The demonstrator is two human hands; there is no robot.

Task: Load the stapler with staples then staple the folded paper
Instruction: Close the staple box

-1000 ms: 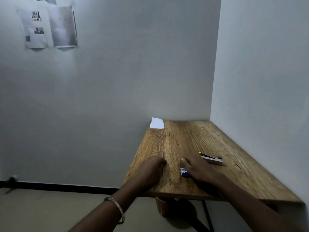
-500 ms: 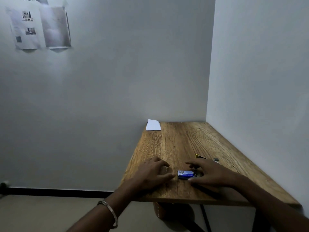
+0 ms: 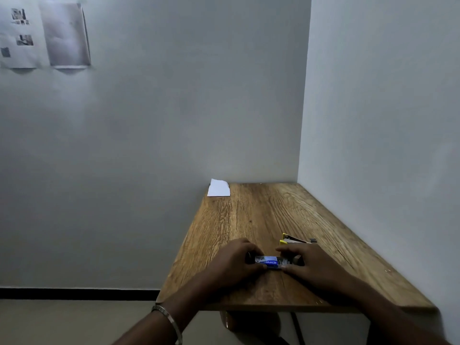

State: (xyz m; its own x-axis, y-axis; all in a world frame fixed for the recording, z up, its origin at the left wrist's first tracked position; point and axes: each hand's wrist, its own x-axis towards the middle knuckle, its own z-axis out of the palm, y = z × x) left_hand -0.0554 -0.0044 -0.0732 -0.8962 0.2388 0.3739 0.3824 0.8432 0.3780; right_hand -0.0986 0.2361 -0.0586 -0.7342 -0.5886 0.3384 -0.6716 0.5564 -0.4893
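Staple box point(image 3: 269, 261) pinched between both hands' grip

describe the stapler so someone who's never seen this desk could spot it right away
Start at the wooden table in the room's corner and look near its front edge, just beyond the right hand. The stapler lies there on the wood, partly hidden by the hand. Its yellow end sets it apart from the blue staple box both hands hold.

Bare room corner: wooden desk point(image 3: 261, 220), printed sheets point(image 3: 44, 36) on wall.
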